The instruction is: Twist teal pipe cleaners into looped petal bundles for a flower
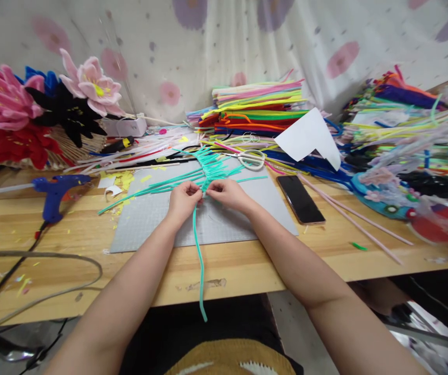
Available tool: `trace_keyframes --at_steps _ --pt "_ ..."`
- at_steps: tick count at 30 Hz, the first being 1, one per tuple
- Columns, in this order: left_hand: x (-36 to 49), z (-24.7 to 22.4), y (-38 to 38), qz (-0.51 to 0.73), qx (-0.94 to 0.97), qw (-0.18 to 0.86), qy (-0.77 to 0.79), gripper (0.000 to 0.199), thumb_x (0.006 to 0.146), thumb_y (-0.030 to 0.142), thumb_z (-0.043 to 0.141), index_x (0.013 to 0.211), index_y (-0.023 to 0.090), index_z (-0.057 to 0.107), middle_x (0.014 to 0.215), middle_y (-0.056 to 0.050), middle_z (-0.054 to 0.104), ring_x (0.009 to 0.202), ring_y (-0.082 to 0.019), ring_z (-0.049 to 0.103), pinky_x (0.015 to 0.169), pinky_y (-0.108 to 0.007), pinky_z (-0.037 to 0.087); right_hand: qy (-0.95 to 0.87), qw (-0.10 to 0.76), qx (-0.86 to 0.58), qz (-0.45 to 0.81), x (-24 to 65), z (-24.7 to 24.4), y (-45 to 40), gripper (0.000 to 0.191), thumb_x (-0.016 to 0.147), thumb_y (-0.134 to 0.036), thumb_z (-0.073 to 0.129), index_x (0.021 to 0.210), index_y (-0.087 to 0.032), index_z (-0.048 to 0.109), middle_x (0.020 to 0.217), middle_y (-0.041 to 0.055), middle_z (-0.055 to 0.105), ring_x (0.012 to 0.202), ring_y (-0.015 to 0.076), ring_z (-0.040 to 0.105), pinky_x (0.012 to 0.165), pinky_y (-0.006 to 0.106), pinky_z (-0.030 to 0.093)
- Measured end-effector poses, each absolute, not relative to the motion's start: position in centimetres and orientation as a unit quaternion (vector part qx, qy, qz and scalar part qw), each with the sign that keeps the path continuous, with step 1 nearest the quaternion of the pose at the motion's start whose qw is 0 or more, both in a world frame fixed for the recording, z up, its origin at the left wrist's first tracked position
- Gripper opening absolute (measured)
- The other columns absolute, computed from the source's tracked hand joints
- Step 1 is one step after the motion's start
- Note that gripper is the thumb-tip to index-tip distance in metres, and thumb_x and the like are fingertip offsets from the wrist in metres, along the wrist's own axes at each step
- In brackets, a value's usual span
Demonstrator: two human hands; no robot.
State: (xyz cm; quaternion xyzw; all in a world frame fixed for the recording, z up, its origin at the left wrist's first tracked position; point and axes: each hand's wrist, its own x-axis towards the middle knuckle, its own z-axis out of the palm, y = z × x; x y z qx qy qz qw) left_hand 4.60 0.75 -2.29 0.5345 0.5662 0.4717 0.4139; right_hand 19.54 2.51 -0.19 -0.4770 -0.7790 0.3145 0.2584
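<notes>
At the centre of the frame, over a grey mat (141, 229) on a wooden table (239, 271), two bare hands meet at the near end of a teal fuzzy-stem piece (212, 166). The left hand (184, 200) has its thumb and fingers pinched together on that end, just beside the right hand (229, 194), whose thumb and forefinger also pinch there; which stem each fingertip holds is hard to make out. The piece lies beyond the hands, toward the upper middle, its short ends fanned out and longer stems reaching left past the mat's edge. One long teal strand (198, 245) hangs from the hands toward the bottom of the frame, over the table's front edge.

Just past the piece, scissors (240, 155) with pale handles lie near its right side. A dark phone (301, 199) rests right of centre by the mat, with pink stems (380, 224) slanting beyond it and a small green snippet (359, 246) below them. A blue glue gun (54, 200) lies at middle left, with fuzzy flowers (21, 143) in pink, red, black and blue above it at upper left. Stacked coloured stems (258, 107) fill the upper middle before a patterned curtain (208, 52), with cut white paper (305, 135) at their right.
</notes>
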Motion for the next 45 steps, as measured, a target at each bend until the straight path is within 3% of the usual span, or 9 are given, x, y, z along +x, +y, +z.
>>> trace_keyframes --at_steps 5,8,10,16,20,28,38,41,45 --pt "4.3 -1.4 0.4 0.357 0.710 0.163 0.585 0.006 0.066 0.018 0.053 0.060 0.017 0.053 0.064 -0.002 0.059 0.067 -0.015 0.055 0.062 -0.026 0.040 -0.756 0.264 -0.469 0.372 19.1 -0.3 2.6 0.016 0.073 -0.023 0.050 0.066 -0.013 0.061 0.056 -0.0021 0.055 0.054 0.0076 0.045 0.053 0.020 0.030" --pt "4.4 -1.2 0.3 0.331 0.736 0.128 0.576 0.008 0.068 0.017 0.052 0.061 0.017 0.053 0.070 -0.004 0.060 0.072 -0.016 0.054 0.065 -0.026 0.040 -0.747 0.263 -0.480 0.377 19.0 -0.5 2.7 0.016 0.073 -0.023 0.050 0.065 -0.013 0.060 0.054 -0.0022 0.054 0.053 0.0079 0.046 0.052 0.020 0.030" --pt "4.4 -1.4 0.2 0.355 0.710 0.181 0.580 0.004 0.068 0.018 0.052 0.065 0.017 0.055 0.070 -0.003 0.060 0.070 -0.015 0.055 0.065 -0.026 0.041 -0.746 0.257 -0.486 0.375 19.1 -0.7 2.7 0.016 0.073 -0.024 0.050 0.067 -0.014 0.060 0.054 -0.0023 0.054 0.052 0.0078 0.046 0.051 0.020 0.029" --pt "4.1 -0.9 0.3 0.416 0.442 0.556 0.568 0.013 0.068 0.027 0.057 0.073 0.015 0.058 0.060 0.001 0.057 0.051 -0.011 0.055 0.051 -0.026 0.047 -0.791 0.249 -0.461 0.316 19.5 -0.8 2.5 0.016 0.075 -0.023 0.050 0.071 -0.015 0.063 0.058 -0.0020 0.056 0.055 0.0075 0.045 0.053 0.020 0.028" --pt "3.7 0.2 0.4 0.387 0.401 0.615 0.558 0.014 0.063 0.023 0.066 0.065 0.011 0.061 0.061 -0.001 0.059 0.047 -0.006 0.049 0.045 -0.020 0.045 -0.816 0.243 -0.448 0.273 19.7 -0.5 2.3 0.016 0.076 -0.022 0.050 0.076 -0.016 0.065 0.065 -0.0013 0.059 0.059 0.0079 0.046 0.056 0.020 0.029" --pt "3.4 0.7 0.8 0.345 0.419 0.613 0.574 0.014 0.060 0.024 0.069 0.063 0.012 0.063 0.061 -0.001 0.061 0.045 -0.004 0.046 0.041 -0.017 0.040 -0.851 0.217 -0.423 0.223 20.4 0.0 2.1 0.017 0.078 -0.020 0.051 0.082 -0.019 0.067 0.075 0.0005 0.065 0.068 0.0105 0.053 0.061 0.021 0.031" --pt "3.3 -1.0 1.0 0.340 0.546 0.533 0.550 0.009 0.065 0.022 0.062 0.067 0.013 0.061 0.054 -0.001 0.058 0.047 -0.010 0.054 0.046 -0.022 0.044 -0.851 0.205 -0.438 0.203 20.3 0.2 1.8 0.016 0.076 -0.020 0.050 0.077 -0.018 0.066 0.071 0.0019 0.063 0.064 0.0111 0.049 0.058 0.022 0.029" --pt "3.1 -1.0 0.8 0.312 0.641 0.452 0.537 0.010 0.070 0.024 0.056 0.071 0.016 0.061 0.055 0.000 0.059 0.049 -0.012 0.055 0.049 -0.023 0.043 -0.807 0.222 -0.468 0.283 20.1 0.2 1.9 0.013 0.073 -0.021 0.051 0.072 -0.016 0.064 0.061 -0.0001 0.058 0.057 0.0096 0.046 0.055 0.022 0.029" --pt "3.4 -0.3 0.5 0.251 0.764 0.247 0.540 0.012 0.073 0.020 0.050 0.073 0.017 0.061 0.068 -0.003 0.063 0.062 -0.014 0.057 0.060 -0.024 0.042 -0.683 0.256 -0.489 0.478 19.6 0.4 2.0 0.009 0.068 -0.019 0.051 0.063 -0.015 0.057 0.048 -0.0037 0.049 0.047 0.0080 0.044 0.050 0.022 0.033"
